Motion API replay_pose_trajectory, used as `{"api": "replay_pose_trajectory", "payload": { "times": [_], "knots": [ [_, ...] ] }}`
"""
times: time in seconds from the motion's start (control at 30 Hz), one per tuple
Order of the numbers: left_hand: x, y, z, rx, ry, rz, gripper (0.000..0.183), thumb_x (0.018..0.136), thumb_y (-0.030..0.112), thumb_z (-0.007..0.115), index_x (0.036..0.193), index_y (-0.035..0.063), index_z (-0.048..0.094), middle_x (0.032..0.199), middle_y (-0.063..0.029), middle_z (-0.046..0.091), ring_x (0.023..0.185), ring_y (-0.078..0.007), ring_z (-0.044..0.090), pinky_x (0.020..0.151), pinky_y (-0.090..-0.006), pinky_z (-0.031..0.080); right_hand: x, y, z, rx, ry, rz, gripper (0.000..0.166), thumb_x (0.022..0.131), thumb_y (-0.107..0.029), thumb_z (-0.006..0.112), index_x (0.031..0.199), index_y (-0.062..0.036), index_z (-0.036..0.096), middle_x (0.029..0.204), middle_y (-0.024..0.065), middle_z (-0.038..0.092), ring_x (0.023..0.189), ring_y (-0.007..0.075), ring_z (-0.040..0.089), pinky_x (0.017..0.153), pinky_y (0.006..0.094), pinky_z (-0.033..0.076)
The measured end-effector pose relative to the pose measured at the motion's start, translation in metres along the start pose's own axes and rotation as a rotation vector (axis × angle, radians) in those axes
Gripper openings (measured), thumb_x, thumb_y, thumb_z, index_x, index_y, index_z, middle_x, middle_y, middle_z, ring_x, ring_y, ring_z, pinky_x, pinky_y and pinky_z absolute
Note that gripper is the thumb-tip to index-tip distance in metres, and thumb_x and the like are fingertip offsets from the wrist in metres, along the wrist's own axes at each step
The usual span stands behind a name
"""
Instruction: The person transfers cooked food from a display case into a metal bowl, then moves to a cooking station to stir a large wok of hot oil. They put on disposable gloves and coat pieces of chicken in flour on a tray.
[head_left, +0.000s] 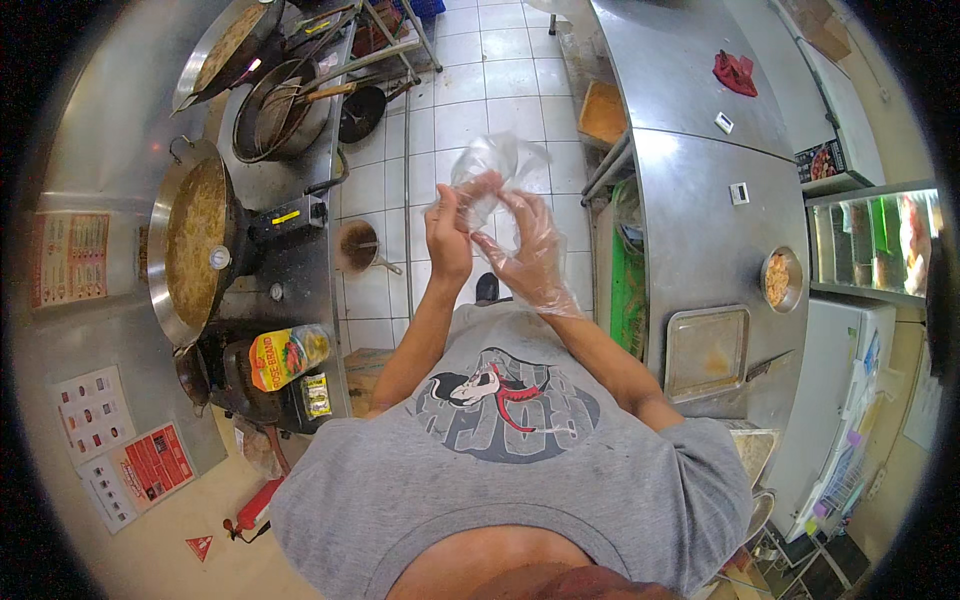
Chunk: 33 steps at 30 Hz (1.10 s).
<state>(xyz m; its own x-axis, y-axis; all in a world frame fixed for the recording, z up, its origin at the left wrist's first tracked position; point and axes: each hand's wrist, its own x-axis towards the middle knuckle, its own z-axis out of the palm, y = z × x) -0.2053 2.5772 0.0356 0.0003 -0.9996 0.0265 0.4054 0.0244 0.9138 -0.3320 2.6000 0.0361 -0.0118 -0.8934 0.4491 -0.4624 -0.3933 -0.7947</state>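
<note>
Over the tiled floor, in front of my chest, both hands are raised and close together. A thin clear disposable glove (559, 277) covers my right hand (531, 244) down to the wrist. Between the hands and beyond the fingertips puffs a crumpled piece of clear thin plastic (499, 154); its shape does not settle whether it is a second glove. My left hand (450, 236), bare at the wrist and thumb, has its fingers curled on this plastic. The right fingers and thumb curve around its near edge.
Left, a wok of oil (196, 244) holds a round dial thermometer (219, 257), near a pot with strainers (277, 112) and an oil pouch (289, 356). Right, a steel table (697, 225) carries a metal tray (706, 352), knife (769, 365), bowl of food pieces (781, 279), and red cloth (735, 73).
</note>
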Motion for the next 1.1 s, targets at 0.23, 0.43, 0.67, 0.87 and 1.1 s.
{"api": "replay_pose_trajectory", "payload": {
  "times": [0.23,0.43,0.67,0.87,1.1],
  "knots": [
    [-0.001,-0.002,0.026,-0.502,-0.158,-0.013,0.059,0.099,0.037,0.033,0.141,-0.0042,0.037,0.138,-0.025,0.048,0.133,-0.0355,0.042,0.116,-0.0465,0.026,0.021,0.001,-0.005,-0.215,0.18,-0.19,0.04,0.072,-0.016,0.073,0.111,-0.0127,0.064,0.101,0.0085,0.061,0.094,0.0295,0.056,0.081,0.044,0.041],
    [0.023,-0.055,0.013,-0.583,0.012,-0.137,0.038,0.097,0.025,0.056,0.125,-0.0001,0.057,0.125,-0.014,0.061,0.113,-0.0297,0.06,0.099,-0.0463,0.049,0.014,0.01,0.007,-0.204,0.098,-0.227,0.022,0.075,-0.011,0.07,0.097,-0.014,0.066,0.083,0.0055,0.062,0.079,0.0287,0.059,0.072,0.0421,0.044],
    [0.025,-0.017,0.039,-1.013,-0.126,-0.576,0.068,0.099,0.057,0.014,0.151,0.0145,0.023,0.149,-0.02,0.036,0.127,-0.0357,0.046,0.1,-0.06,0.042,0.01,0.01,0.014,-0.204,0.08,-0.153,0.013,0.073,-0.008,0.066,0.085,-0.0114,0.063,0.08,0.009,0.061,0.073,0.032,0.06,0.066,0.0442,0.045],
    [0.043,-0.048,0.025,-0.911,-0.41,-0.476,0.068,0.099,0.054,0.027,0.153,0.0175,0.01,0.155,-0.0201,0.024,0.13,-0.0405,0.041,0.108,-0.06,0.032,0.002,0.015,0.019,-0.317,0.091,-0.026,0.016,0.08,-0.012,0.059,0.095,-0.0076,0.06,0.084,0.0143,0.061,0.076,0.0318,0.061,0.068,0.0456,0.046],
    [0.087,-0.076,0.019,-1.035,-0.636,-0.522,0.062,0.099,0.04,0.041,0.149,0.0106,0.018,0.154,-0.0212,0.026,0.134,-0.0407,0.038,0.108,-0.0577,0.033,0.018,0.014,0.011,-0.12,0.185,0.174,0.041,0.079,-0.014,0.061,0.117,-0.003,0.054,0.092,0.0165,0.06,0.082,0.0333,0.062,0.073,0.0426,0.049]
  ]
}}
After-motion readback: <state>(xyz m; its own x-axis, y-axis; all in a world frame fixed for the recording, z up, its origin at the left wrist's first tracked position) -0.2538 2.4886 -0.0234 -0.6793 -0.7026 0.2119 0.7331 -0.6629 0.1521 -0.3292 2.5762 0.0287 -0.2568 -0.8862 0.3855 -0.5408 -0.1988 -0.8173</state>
